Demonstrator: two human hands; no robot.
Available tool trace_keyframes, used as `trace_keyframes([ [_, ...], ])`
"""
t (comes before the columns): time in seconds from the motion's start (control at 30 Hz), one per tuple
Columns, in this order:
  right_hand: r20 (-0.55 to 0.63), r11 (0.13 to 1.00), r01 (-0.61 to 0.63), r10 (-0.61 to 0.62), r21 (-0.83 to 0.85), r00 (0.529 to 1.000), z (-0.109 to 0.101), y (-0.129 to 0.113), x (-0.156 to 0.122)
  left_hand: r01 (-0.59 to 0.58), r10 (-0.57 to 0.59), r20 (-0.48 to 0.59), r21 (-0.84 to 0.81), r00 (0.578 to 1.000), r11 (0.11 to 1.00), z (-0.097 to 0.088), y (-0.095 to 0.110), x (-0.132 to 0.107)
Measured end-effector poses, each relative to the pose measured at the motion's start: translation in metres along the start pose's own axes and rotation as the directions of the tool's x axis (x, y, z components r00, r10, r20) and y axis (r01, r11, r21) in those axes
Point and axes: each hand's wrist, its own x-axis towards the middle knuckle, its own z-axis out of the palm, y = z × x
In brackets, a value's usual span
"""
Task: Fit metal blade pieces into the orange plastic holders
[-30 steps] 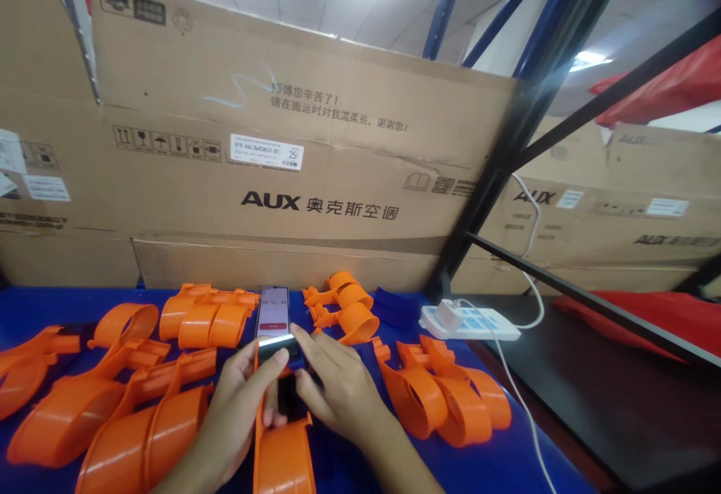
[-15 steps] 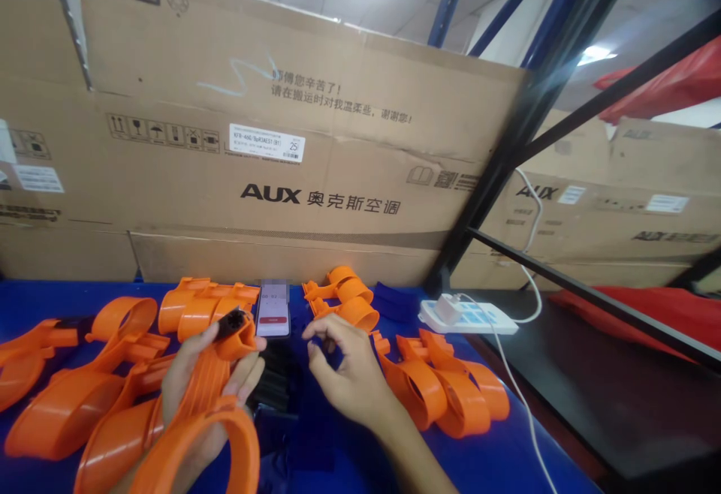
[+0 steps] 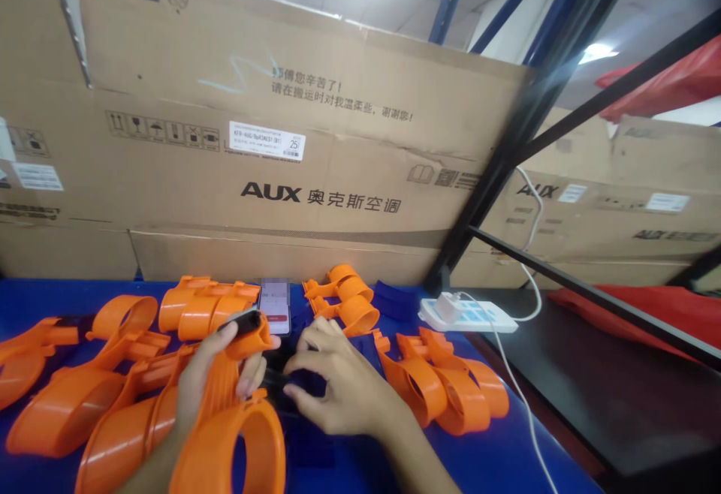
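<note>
My left hand point(image 3: 211, 374) is closed round an orange plastic tape-dispenser shell point(image 3: 236, 419), held tilted with its ring end toward me and a black piece at its top end point(image 3: 248, 320). My right hand point(image 3: 332, 381) is just to its right, fingers curled over a pile of small black parts point(image 3: 282, 393) on the blue table top point(image 3: 484, 456). Whether the right fingers pinch one of them is hidden. A phone point(image 3: 274, 308) with a lit screen stands just behind both hands.
Several more orange shells lie left point(image 3: 84, 396), behind point(image 3: 203, 306) and right point(image 3: 444, 389) of my hands. A white power strip point(image 3: 470, 317) with a cable lies at the back right. Big cardboard boxes point(image 3: 282, 141) wall the back; a dark rack frame point(image 3: 507, 149) crosses on the right.
My left hand lifted the orange shell off the table and tilted it up. My right hand left the shell, then dropped back onto the black parts beside it.
</note>
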Motion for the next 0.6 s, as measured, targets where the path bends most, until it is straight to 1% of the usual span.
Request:
trace_keyframes([
  [0.07,-0.134,0.999,-0.032,0.036,0.031,0.990,-0.001,-0.001,0.000,0.001,0.000,-0.015,0.104,1.000,0.995,-0.002,-0.004,0.005],
  [0.13,-0.295,0.994,-0.058,0.083,0.093,0.952,-0.003,-0.003,0.000,0.008,-0.004,-0.021,0.195,1.000,0.981,-0.002,-0.010,0.008],
  [0.17,-0.356,0.991,-0.056,0.097,0.125,0.929,-0.003,-0.004,0.000,0.014,-0.008,-0.028,0.225,1.000,0.974,0.000,-0.014,0.008],
  [0.2,-0.392,0.988,-0.043,0.100,0.150,0.915,-0.004,-0.005,0.000,0.019,-0.008,-0.047,0.245,0.999,0.969,0.003,-0.018,0.007],
  [0.23,-0.399,0.986,-0.024,0.089,0.167,0.913,-0.004,-0.006,0.001,0.021,-0.002,-0.072,0.258,0.997,0.966,0.007,-0.021,0.004],
  [0.33,-0.325,0.982,0.020,0.042,0.187,0.945,-0.003,-0.009,0.002,0.011,0.027,-0.121,0.300,0.992,0.954,0.018,-0.031,-0.004],
  [0.4,-0.303,0.979,0.024,0.039,0.201,0.952,-0.002,-0.010,0.003,0.016,0.020,-0.112,0.311,0.993,0.950,0.019,-0.034,-0.004],
  [0.43,-0.315,0.977,0.021,0.047,0.211,0.948,-0.002,-0.010,0.003,0.024,0.009,-0.105,0.308,0.994,0.951,0.016,-0.035,-0.002],
  [0.53,-0.402,0.969,-0.008,0.110,0.246,0.909,-0.004,-0.009,0.002,0.089,-0.079,-0.051,0.227,0.996,0.970,0.001,-0.027,0.007],
  [0.57,-0.439,0.968,-0.029,0.140,0.249,0.887,-0.005,-0.008,0.002,0.110,-0.106,-0.034,0.166,0.994,0.980,-0.004,-0.022,0.009],
  [0.6,-0.473,0.968,-0.054,0.168,0.247,0.865,-0.007,-0.007,0.001,0.118,-0.114,-0.044,0.085,0.992,0.989,-0.008,-0.016,0.010],
])
